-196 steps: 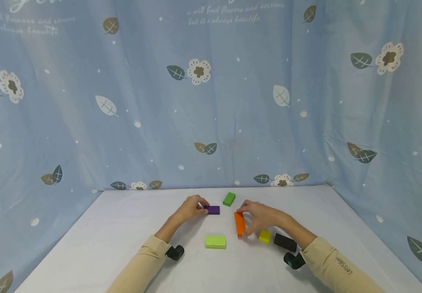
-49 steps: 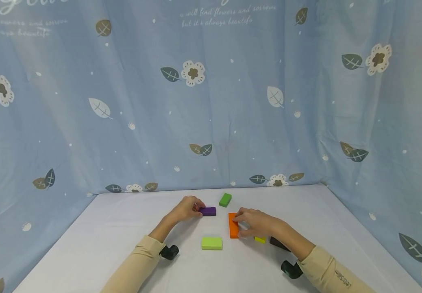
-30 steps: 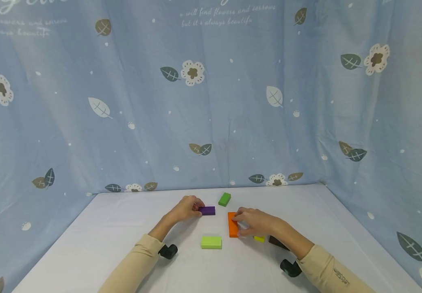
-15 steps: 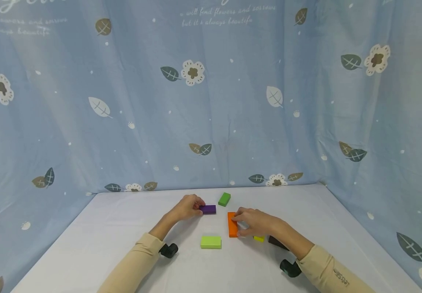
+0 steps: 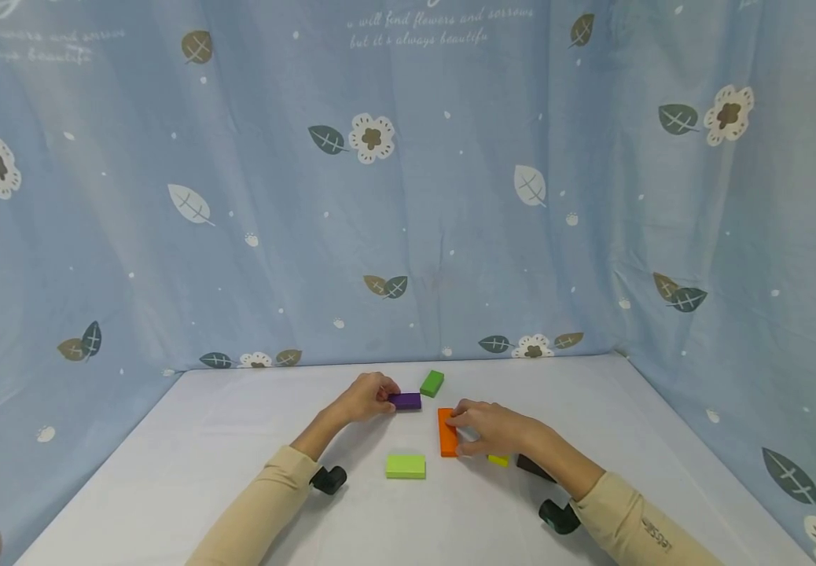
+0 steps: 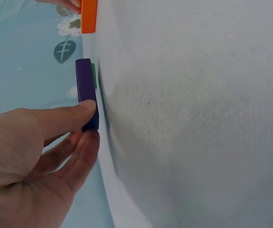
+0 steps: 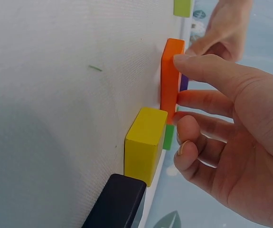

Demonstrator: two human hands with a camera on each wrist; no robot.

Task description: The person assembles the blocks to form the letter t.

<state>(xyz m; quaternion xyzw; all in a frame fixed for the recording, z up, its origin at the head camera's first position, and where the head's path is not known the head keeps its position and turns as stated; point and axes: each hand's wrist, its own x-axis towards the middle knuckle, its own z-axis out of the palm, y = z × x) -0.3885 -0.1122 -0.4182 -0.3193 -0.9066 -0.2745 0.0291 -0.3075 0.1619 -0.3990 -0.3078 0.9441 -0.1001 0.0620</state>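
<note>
So we've got a blue curtain (image 5: 436, 236) with leaves, flowers and white script hanging well behind the orange block (image 5: 446, 440), which is our landmark for everything here. The white table (image 5: 394, 534) spreads out all around that block. Next up are the tan sleeves: the left sleeve (image 5: 259, 503) comes in on the near left of the orange block, the right sleeve (image 5: 637, 519) on its near right. The left hand (image 5: 367, 398) sits left of the orange block and a bit beyond it, thumb and fingertips pinching one end of the purple block. The right hand (image 5: 493, 427) is right at the orange block, thumb and first two fingers gripping it while the last two fingers curl in, clear of it. Block-wise, the orange one lies flat, its long side running away from us. The black block (image 5: 534, 469) is to its right, partly hidden by the forearm. The lime block (image 5: 406, 467) lies nearer us and left of it. The purple block (image 5: 408, 402) is left and slightly beyond; we can't tell whether it touches the table. The green block (image 5: 432, 383) lies farther back, and the yellow block (image 7: 143, 142) is just right of the orange one.
</note>
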